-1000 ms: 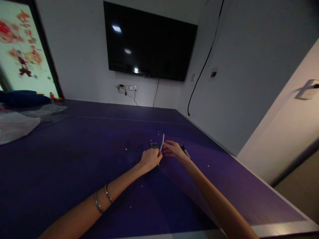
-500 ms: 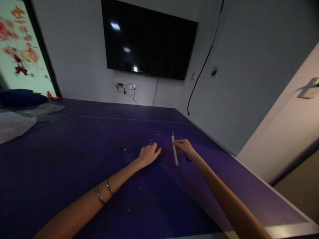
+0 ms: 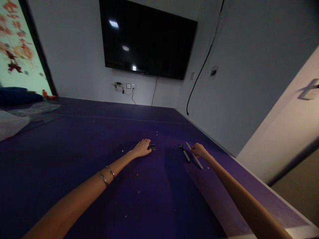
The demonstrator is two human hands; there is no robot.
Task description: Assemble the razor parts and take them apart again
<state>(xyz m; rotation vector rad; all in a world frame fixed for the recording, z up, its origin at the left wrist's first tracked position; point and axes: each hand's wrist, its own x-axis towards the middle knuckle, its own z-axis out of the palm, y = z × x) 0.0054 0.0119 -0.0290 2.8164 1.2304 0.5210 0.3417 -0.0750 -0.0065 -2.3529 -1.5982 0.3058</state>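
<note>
On the purple-blue tabletop, my left hand [image 3: 142, 148] rests with its fingers curled at a small dark block [image 3: 152, 146], gripping its left end. What the block is exactly is too small to tell. Over to the right, my right hand [image 3: 198, 150] pinches a slim white stick [image 3: 197, 161] near its upper half, and the stick slants down to the right. Just left of that stick lies a razor [image 3: 184, 154] with a dark head and a grey-and-black handle, apart from both hands.
Small white specks dot the tabletop [image 3: 99, 205]. Clear plastic wrapping [image 3: 37, 109] and a white bag [image 3: 12, 124] lie at the far left, by a blue cloth item [image 3: 20, 95]. A black cable [image 3: 199, 74] hangs down the right wall. A television [image 3: 149, 39] is mounted ahead.
My right hand has moved right and slightly down with the white stick, which now tilts more; the razor shows fully. My left hand has shifted slightly left, and the dark block is more visible.
</note>
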